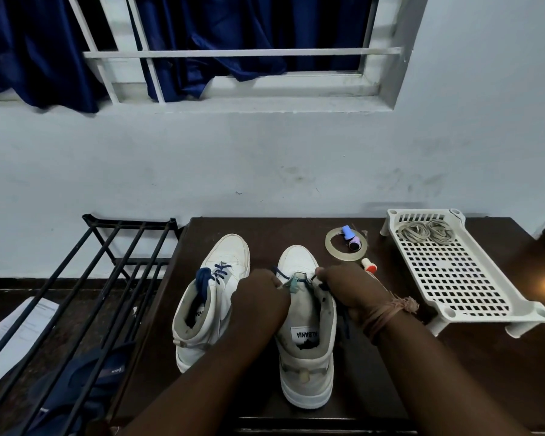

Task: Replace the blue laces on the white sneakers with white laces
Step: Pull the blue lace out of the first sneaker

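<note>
On the dark wooden table (296, 228), both hands pinch the dark blue lace (299, 280) of the right white high-top sneaker (302, 347), its insole label reading "ALBANIA": left hand (258, 297), right hand (350, 287). White laces (425, 231) lie coiled in a white plastic perforated tray (460, 278).

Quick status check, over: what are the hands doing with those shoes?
Both hands, left and right, pinching blue lace on right sneaker. Left sneaker still blue-laced. White laces waiting in tray. Nothing in the way.
</note>
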